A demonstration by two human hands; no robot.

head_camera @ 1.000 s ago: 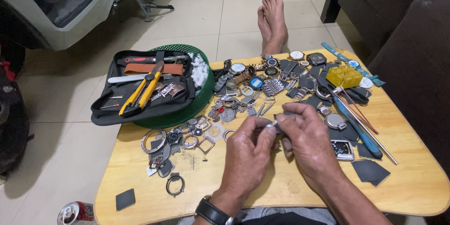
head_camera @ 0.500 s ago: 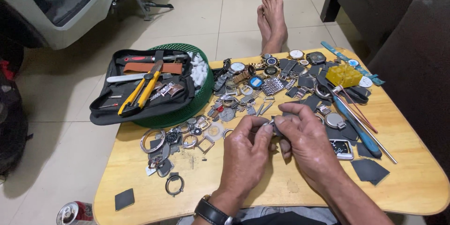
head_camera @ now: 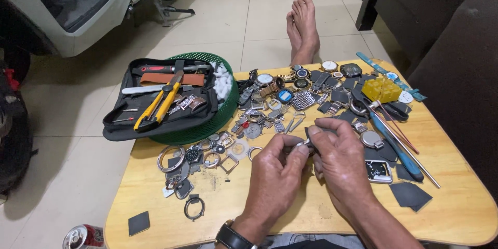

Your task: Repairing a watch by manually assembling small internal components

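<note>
Above the middle of the desk, a small metal watch part was pinched between the left hand and the right hand, both grips narrow. Watch cases and straps were scattered beyond; a green basket stood left.

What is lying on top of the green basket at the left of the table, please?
An open black tool case rests across the green basket, holding yellow-handled pliers, a red-handled tool and a brown strap. White bits show beside it; the basket's remaining contents are covered.
</note>
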